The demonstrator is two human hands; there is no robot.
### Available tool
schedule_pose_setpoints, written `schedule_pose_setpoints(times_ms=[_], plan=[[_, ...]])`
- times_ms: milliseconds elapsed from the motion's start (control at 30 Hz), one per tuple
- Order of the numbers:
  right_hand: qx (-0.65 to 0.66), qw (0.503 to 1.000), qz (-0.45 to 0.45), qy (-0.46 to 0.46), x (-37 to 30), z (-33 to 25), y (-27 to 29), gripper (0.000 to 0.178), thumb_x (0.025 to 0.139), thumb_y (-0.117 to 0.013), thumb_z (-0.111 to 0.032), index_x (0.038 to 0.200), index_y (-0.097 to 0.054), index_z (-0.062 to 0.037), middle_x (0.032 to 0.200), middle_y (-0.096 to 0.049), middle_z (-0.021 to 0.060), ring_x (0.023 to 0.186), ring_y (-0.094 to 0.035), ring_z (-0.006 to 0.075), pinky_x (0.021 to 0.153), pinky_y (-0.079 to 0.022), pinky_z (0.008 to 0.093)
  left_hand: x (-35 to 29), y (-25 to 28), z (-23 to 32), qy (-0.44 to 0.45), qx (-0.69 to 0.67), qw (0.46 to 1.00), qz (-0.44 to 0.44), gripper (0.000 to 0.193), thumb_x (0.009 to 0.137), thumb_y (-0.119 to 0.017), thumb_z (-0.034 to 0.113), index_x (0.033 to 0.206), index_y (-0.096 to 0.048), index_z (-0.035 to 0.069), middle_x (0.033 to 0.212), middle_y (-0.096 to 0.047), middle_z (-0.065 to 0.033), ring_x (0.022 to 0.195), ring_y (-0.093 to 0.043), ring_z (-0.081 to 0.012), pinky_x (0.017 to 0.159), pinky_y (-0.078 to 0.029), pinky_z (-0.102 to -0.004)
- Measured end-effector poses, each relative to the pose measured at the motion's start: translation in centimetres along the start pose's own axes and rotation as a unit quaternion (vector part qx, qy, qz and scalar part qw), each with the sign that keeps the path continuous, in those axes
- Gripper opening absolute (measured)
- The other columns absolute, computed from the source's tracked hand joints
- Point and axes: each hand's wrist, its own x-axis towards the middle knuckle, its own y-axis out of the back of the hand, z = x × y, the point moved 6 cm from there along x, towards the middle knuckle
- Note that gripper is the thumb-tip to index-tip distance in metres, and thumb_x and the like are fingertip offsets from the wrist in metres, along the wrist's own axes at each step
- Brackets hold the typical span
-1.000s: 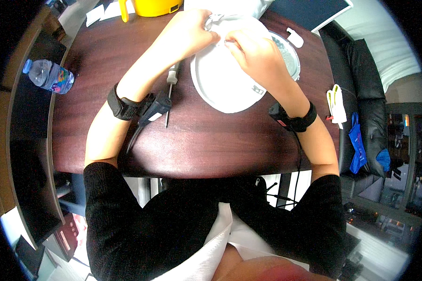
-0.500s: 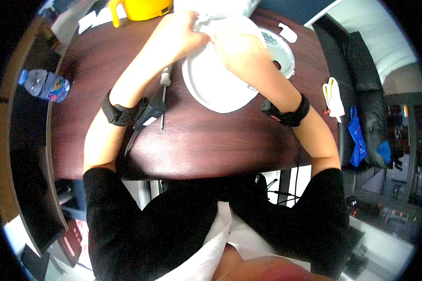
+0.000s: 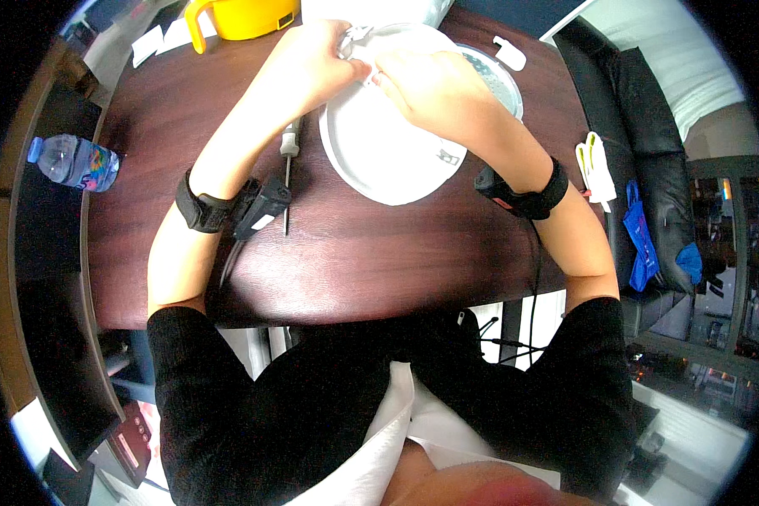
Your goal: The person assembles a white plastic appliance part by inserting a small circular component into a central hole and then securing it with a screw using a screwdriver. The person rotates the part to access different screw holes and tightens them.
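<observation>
A round white plastic piece (image 3: pixel 378 160), shaped like a shallow cover, is tipped up over the far middle of the table. My left hand (image 3: pixel 325 63) is closed at its far left rim, thumb bent inward. My right hand (image 3: pixel 434 88) reaches across the piece, with its fingers pinched beside my left thumb. Both hands meet at small white plastic parts on the rim; their exact shape is hidden by the fingers. Behind the piece, on its right, a silvery round perforated part (image 3: pixel 496 80) partly shows. A screwdriver (image 3: pixel 289 148) with a pale handle lies beside my left forearm.
The brown table (image 3: pixel 379 266) has a yellow pot (image 3: pixel 249 17) at its far left and a small white part (image 3: pixel 509 54) at far right. A water bottle (image 3: pixel 74 163) stands beyond the left edge. White gloves (image 3: pixel 594 169) lie at the right, near a black sofa (image 3: pixel 649 110).
The whole view has shifted slightly. My right hand has turned a little, baring a small fitting on the white piece. Both hands keep at the same rim.
</observation>
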Motion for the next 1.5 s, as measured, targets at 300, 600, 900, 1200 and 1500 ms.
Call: schedule_pose_setpoints(times_ms=[300,600,900,1200,1500], plan=[[0.169,0.963,0.033,-0.205,-1.0,1.3,-2.1,0.026,0.089,-0.053,-0.019,0.07,-0.055,-0.0012,0.059,-0.053,0.0146,0.048,-0.052,0.0248,0.05,-0.043,0.0349,-0.8,0.6,1.4,-0.001,0.007,1.0,0.011,0.04,0.073,-0.067,0.018,0.105,-0.061,-0.005,0.088,-0.064,-0.0267,0.084,-0.066,-0.0342,0.076,-0.052,-0.0378],[0.309,0.902,-0.057,-0.294,-1.4,2.3,-1.4,0.021,0.088,-0.051,-0.019,0.079,-0.056,-0.0011,0.058,-0.051,0.0109,0.051,-0.054,0.0179,0.05,-0.043,0.0306,-0.8,1.0,2.1,-0.006,0.01,1.0,0.007,0.041,0.074,-0.067,0.018,0.106,-0.061,-0.006,0.087,-0.064,-0.0271,0.084,-0.066,-0.0338,0.077,-0.051,-0.0375],[-0.011,0.998,-0.047,0.041,-0.1,-0.4,0.6,0.013,0.085,-0.057,-0.017,0.083,-0.057,-0.0044,0.074,-0.059,0.0137,0.061,-0.059,0.0307,0.057,-0.048,0.0389,-0.9,0.8,1.8,-0.007,-0.013,1.0,0.001,0.036,0.074,-0.065,0.016,0.102,-0.062,-0.006,0.088,-0.063,-0.0273,0.085,-0.065,-0.0345,0.077,-0.05,-0.0384],[0.079,0.992,-0.012,-0.099,-0.6,0.1,-0.8,0.018,0.086,-0.054,-0.016,0.077,-0.06,-0.0024,0.063,-0.059,0.0141,0.055,-0.06,0.0272,0.057,-0.051,0.0369,-0.9,0.6,1.9,-0.016,0.024,1.0,0.01,0.038,0.072,-0.066,0.017,0.102,-0.062,-0.006,0.087,-0.063,-0.0278,0.084,-0.065,-0.0355,0.076,-0.051,-0.0391],[0.536,0.649,-0.017,-0.54,-2.5,-0.3,-2.8,0.028,0.091,-0.049,-0.023,0.073,-0.054,-0.0031,0.053,-0.044,0.0,0.042,-0.048,0.0116,0.039,-0.039,0.026,-1.4,1.1,2.7,-0.017,0.055,0.998,0.02,0.044,0.072,-0.067,0.02,0.108,-0.06,-0.005,0.09,-0.063,-0.0272,0.086,-0.064,-0.0356,0.078,-0.051,-0.0384]])
